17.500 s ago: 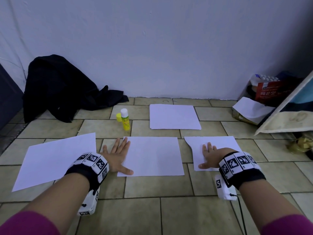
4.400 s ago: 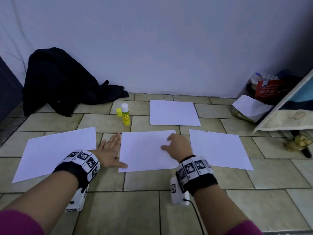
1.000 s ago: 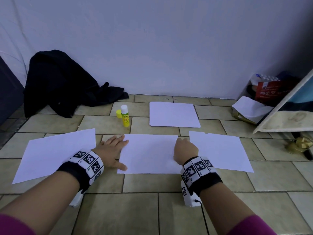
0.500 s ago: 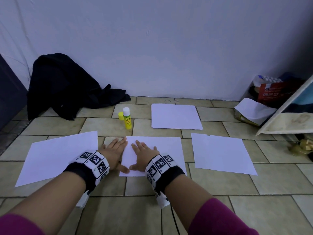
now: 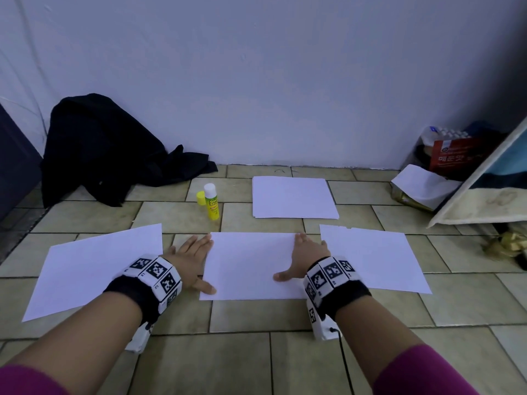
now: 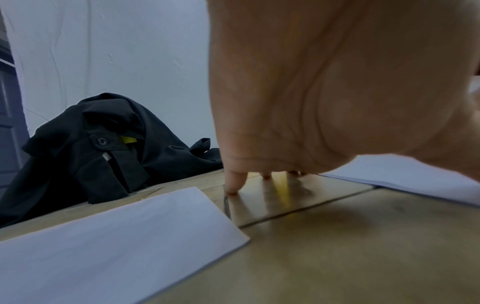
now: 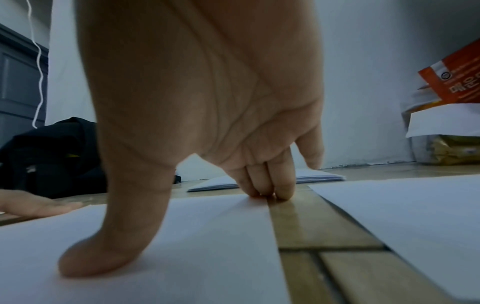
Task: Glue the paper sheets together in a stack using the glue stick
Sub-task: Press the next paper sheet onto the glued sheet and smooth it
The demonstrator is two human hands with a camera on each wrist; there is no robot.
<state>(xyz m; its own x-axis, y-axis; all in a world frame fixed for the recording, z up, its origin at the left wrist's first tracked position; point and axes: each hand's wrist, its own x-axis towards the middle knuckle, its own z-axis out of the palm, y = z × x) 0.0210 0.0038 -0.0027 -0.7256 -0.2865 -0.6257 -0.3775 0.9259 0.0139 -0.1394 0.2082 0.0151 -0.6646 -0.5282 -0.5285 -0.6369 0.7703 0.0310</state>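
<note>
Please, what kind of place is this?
Probably a room in a home, with the work done on the tiled floor by a plain wall. A dark garment and a food package lie nearby.

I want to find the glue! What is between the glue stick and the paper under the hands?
Only bare floor tile lies between the glue stick and the middle sheet. The head view shows it.

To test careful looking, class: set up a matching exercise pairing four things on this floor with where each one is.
1 glue stick
2 right hand
3 black garment
4 red packet

a far right corner
b pressing the middle sheet
c heaped against the wall, left
d upright, left of the far paper stack

Pairs: 1-d, 2-b, 3-c, 4-a
</note>
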